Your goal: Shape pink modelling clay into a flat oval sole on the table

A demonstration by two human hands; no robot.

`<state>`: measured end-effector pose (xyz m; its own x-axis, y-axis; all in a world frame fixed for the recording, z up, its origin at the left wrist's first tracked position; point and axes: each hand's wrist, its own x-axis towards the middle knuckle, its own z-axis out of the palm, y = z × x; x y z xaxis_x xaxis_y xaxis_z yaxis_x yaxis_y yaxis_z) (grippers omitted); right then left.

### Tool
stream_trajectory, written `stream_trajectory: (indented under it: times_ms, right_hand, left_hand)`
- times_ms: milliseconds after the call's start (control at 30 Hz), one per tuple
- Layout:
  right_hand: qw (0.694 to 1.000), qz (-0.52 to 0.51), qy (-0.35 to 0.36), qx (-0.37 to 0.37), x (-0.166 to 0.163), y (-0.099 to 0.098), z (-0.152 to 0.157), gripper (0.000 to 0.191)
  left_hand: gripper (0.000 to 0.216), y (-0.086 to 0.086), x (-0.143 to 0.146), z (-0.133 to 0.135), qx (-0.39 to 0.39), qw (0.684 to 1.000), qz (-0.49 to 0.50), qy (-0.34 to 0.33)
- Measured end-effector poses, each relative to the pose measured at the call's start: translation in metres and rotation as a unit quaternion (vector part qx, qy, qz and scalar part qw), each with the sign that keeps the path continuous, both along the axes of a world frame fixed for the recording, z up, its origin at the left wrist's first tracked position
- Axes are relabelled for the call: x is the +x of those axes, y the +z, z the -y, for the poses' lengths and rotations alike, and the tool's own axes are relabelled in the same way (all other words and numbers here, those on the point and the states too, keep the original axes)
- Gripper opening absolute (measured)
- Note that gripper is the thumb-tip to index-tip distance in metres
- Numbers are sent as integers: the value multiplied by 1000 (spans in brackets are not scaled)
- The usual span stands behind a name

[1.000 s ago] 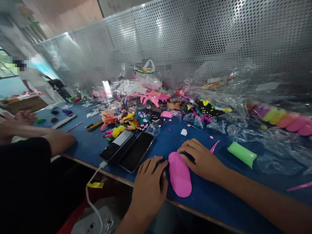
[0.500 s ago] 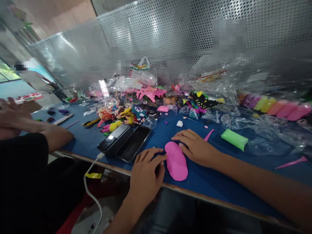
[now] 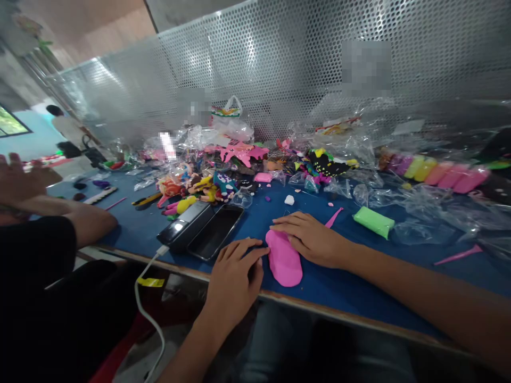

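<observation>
A flat, oval slab of pink modelling clay (image 3: 285,263) lies on the blue tabletop near its front edge. My left hand (image 3: 236,271) is open beside it, with the index fingertip at the slab's left edge. From the right, my right hand (image 3: 311,236) lies with fingers stretched out over the slab's upper end, hiding that part. Behind the right hand is a pink plastic modelling tool (image 3: 334,217). A small white clay lump (image 3: 289,200) sits further back.
Left of my hands are a phone (image 3: 215,231) and a black device (image 3: 186,226) with a white cable (image 3: 139,303). A green clay pack (image 3: 373,222) and another pink tool (image 3: 459,255) lie right. Clay figures (image 3: 199,189) and plastic bags fill the back. A person's arm (image 3: 75,218) rests at left.
My right hand has slid left, so its fingers now cover the slab's upper end. The left hand stays by the left edge. The view has shifted slightly, and the neighbour's hand is raised.
</observation>
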<state>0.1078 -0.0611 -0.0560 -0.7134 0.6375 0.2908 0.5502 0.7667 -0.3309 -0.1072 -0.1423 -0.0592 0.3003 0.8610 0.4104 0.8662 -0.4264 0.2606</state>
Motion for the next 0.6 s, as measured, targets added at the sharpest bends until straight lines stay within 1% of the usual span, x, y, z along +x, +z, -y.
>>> stream_trajectory:
  times_ms: [100, 200, 267, 333, 433, 500, 600]
  right_hand:
    - [1000, -2, -6, -5, -1, -2, 0, 42]
    - [1000, -8, -12, -2, -2, -2, -1, 41]
    - [999, -14, -23, 18, 0, 3, 0, 38]
    - [997, -19, -55, 57, 6, 12, 1, 34]
    - [986, 3, -113, 119, 27, 22, -1, 27]
    - [980, 42, -140, 134, 48, 23, -6, 26]
    - [977, 104, -129, 133, 84, 17, -19, 28]
  left_hand:
    - [35, 3, 1, -2, -7, 1000, -10, 10]
    - [39, 5, 3, -5, -16, 999, -44, -3]
    - [37, 5, 3, -6, -16, 999, -45, 1]
    - [35, 5, 3, -7, -12, 999, -40, 11]
    - [44, 6, 2, -8, -8, 998, -68, -16]
    - [49, 6, 1, -9, -11, 995, -90, -41]
    - [54, 8, 1, -12, -12, 994, -97, -46]
